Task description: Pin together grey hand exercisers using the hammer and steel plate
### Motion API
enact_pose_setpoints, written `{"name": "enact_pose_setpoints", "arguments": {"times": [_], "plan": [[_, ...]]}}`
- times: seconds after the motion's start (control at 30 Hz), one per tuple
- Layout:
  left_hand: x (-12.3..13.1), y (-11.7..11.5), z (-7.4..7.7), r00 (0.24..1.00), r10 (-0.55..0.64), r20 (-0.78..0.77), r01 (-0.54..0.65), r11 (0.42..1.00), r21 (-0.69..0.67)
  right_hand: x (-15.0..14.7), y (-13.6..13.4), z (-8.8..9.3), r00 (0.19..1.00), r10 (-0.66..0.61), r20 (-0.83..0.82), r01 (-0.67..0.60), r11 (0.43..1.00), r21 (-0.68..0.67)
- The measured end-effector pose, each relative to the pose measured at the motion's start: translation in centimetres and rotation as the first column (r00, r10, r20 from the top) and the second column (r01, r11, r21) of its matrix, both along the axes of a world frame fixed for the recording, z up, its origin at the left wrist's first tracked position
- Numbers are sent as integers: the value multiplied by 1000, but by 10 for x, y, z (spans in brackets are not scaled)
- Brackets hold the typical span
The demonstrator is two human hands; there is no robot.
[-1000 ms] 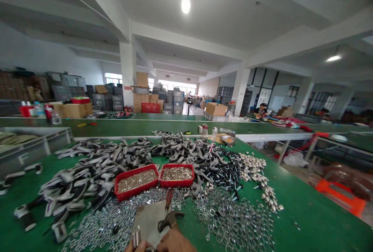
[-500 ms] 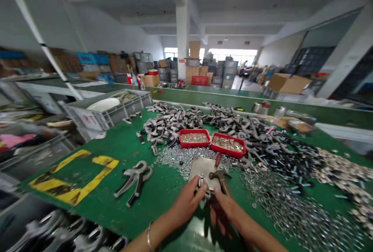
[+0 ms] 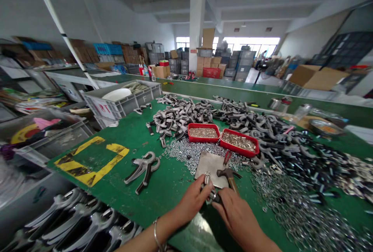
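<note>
My left hand, with a bracelet at its wrist, is closed on a small part with a metal spring standing up from it. Close on its right, my right hand is closed round a dark and metal piece that meets the part in my left hand. Just beyond the hands lie a flat metal plate and a hammer. A small red-handled tool rests at the plate's upper right. To the left lies a grey and black clamp.
Two red trays of small metal parts stand behind the plate. Grey handle pieces are heaped behind them. Metal rings spread at right. A grey crate stands at back left; clamps fill another at lower left.
The view has shifted, so the bench sits differently in the picture. My right hand's fingers, partly spread below before, are now wrapped round the piece, and the spring shows more clearly.
</note>
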State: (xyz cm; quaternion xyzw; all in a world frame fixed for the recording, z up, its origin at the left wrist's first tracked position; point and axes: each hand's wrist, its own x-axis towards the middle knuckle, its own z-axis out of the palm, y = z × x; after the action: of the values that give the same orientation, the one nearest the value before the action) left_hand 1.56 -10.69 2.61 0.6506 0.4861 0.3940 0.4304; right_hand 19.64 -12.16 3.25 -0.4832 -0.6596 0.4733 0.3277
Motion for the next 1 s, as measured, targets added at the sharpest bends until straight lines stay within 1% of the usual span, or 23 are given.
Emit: {"name": "enact_pose_setpoints", "arguments": {"times": [0.07,0.13,0.17,0.2,0.23,0.3,0.33,0.37,0.4,0.43,0.47,0.5,0.53,0.57,0.63,0.67,0.7,0.73,0.77,0.83,0.87,0.93,1.0], "plan": [[1,-2,6,1000,-26,5,25,998,62,-2,-2,-3,996,49,-70,-62,977,-202],[0,-2,11,989,-138,-55,146,969,197,-3,-2,-7,973,159,-170,-221,856,-468],[0,-1,12,978,-188,-95,206,948,244,-3,-1,-8,959,200,-200,-278,795,-540],[-1,0,12,969,-210,-126,237,936,260,-2,1,-8,953,231,-198,-303,775,-554],[0,2,11,971,-195,-140,225,942,248,-1,3,-8,959,234,-161,-284,809,-514],[2,5,6,990,-83,-116,103,979,174,3,8,-6,991,130,-9,-128,964,-232],[4,6,3,995,-23,-92,35,990,139,4,9,-6,998,60,36,-57,996,-66],[5,6,2,997,13,-73,-4,993,122,4,8,-6,999,18,30,-19,1000,24],[6,6,2,998,16,-62,-8,992,129,4,7,-7,1000,16,-25,-16,1000,2],[7,5,2,998,-14,-65,24,987,156,3,6,-8,992,58,-112,-73,989,-129],[6,4,4,994,-68,-85,84,977,194,3,4,-10,971,112,-211,-174,936,-306],[6,3,6,984,-132,-117,156,961,227,2,3,-11,945,151,-292,-276,845,-458],[5,2,7,971,-187,-149,220,944,245,2,2,-12,930,178,-321,-334,772,-541],[4,2,8,962,-214,-167,250,937,243,2,2,-12,936,197,-290,-332,768,-548],[5,3,6,975,-162,-150,190,961,203,4,4,-10,981,166,-103,-192,921,-340],[6,4,5,988,-93,-121,114,977,178,5,5,-9,994,105,-36,-111,973,-204],[7,4,3,995,-26,-93,40,986,160,5,5,-8,998,56,-15,-57,991,-125],[8,4,1,997,15,-75,-3,987,158,5,5,-7,999,32,-25,-35,993,-117],[8,4,0,997,13,-75,0,985,171,5,4,-7,997,47,-62,-57,981,-186],[8,2,1,989,-87,-119,111,970,217,3,2,-9,977,126,-174,-186,903,-388],[8,0,2,980,-139,-144,170,959,229,3,2,-9,965,164,-207,-239,874,-423],[7,-2,4,975,-165,-150,196,956,218,3,2,-9,965,195,-174,-245,907,-341],[9,-2,7,985,-120,-122,141,973,184,5,5,-8,982,179,-59,-187,960,-207]]}}
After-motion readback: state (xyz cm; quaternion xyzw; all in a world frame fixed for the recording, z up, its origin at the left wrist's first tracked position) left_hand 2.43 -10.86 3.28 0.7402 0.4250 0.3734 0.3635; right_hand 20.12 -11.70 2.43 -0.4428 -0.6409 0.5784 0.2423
